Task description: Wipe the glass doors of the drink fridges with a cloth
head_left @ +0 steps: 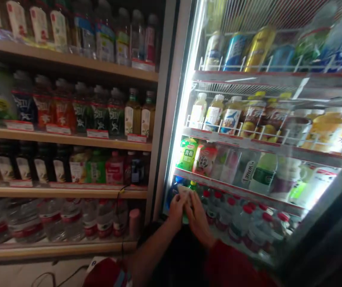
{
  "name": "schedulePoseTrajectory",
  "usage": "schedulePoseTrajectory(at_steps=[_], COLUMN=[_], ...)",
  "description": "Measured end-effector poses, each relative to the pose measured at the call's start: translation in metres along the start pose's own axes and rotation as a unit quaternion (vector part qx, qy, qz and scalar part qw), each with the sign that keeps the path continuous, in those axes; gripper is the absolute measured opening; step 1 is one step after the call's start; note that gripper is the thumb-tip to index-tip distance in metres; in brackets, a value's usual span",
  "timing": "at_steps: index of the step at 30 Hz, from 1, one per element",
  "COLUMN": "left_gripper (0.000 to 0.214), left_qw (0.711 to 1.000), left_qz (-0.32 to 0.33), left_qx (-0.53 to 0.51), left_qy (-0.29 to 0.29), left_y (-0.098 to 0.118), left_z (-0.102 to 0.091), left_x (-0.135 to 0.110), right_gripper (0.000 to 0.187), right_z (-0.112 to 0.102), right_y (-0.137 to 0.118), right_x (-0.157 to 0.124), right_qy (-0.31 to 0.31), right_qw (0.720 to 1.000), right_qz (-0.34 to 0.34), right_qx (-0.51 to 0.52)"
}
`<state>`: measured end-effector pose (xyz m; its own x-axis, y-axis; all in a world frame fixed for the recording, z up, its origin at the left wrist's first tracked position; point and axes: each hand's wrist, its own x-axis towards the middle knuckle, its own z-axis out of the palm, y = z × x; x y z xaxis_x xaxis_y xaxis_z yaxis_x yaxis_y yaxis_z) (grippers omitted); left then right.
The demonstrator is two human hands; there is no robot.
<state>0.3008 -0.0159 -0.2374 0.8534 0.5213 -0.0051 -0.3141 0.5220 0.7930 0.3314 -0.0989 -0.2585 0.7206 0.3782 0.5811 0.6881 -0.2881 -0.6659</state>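
My left hand [175, 210] and my right hand [198, 217] come together in front of the bottom left of the lit drinks fridge. Between them they hold a small whitish item [185, 193], whose top shows above my fingers. My fingers cover the rest of it, and blur hides what kind of thing it is. Just behind my left hand stands a bottle with a blue cap [178, 180]. Beyond my right hand are water bottles with red caps [217, 195] on the fridge's lowest level.
Higher fridge shelves hold cartons [188, 153], juice bottles [214, 113] and cans [259, 48]. A metal frame [167, 99] divides the fridge from wooden shelves [69, 137] of bottled drinks at left. A dark cable [118, 203] hangs there. At right is the fridge's dark edge [323, 207].
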Motion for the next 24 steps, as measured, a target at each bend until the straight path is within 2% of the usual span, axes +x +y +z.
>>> schedulePoseTrajectory(at_steps=[4,7,10,12,14,15,18,20,21,24], left_gripper=[0.041,0.040,0.031,0.026,0.026,0.030,0.037,0.040,0.041,0.045], left_qw=[0.998,0.995,0.985,0.955,0.931,0.918,0.879,0.844,0.813,0.675], left_qz=[-0.033,-0.050,0.023,0.097,0.135,0.152,0.194,0.219,0.235,0.286], left_qx=[-0.010,-0.004,0.135,0.267,0.334,0.364,0.435,0.489,0.532,0.679], left_qy=[-0.049,-0.083,-0.102,-0.084,-0.054,-0.041,-0.026,-0.029,-0.033,-0.047], left_y=[0.007,0.011,0.020,0.029,0.037,0.040,0.040,0.035,0.032,0.027], left_z=[-0.002,-0.002,-0.005,-0.013,-0.024,-0.031,-0.051,-0.061,-0.066,-0.075], left_x=[-0.011,-0.012,-0.001,0.010,0.020,0.024,0.029,0.029,0.028,0.029], right_gripper=[0.054,0.051,0.051,0.050,0.044,0.042,0.043,0.045,0.045,0.043], right_z=[-0.006,-0.012,-0.027,-0.039,-0.050,-0.052,-0.044,-0.028,-0.019,0.004], right_y=[0.010,0.020,0.013,-0.003,-0.021,-0.028,-0.033,-0.024,-0.016,0.003], right_x=[0.008,0.014,0.037,0.064,0.095,0.109,0.130,0.123,0.116,0.094], right_qy=[0.007,0.012,0.039,0.104,0.170,0.184,0.148,0.092,0.064,-0.011], right_qw=[0.997,0.992,0.974,0.947,0.906,0.886,0.833,0.806,0.798,0.776], right_qz=[-0.035,-0.096,-0.195,-0.265,-0.328,-0.351,-0.411,-0.441,-0.451,-0.479], right_qx=[-0.062,-0.083,-0.106,-0.147,-0.206,-0.241,-0.339,-0.383,-0.395,-0.410])
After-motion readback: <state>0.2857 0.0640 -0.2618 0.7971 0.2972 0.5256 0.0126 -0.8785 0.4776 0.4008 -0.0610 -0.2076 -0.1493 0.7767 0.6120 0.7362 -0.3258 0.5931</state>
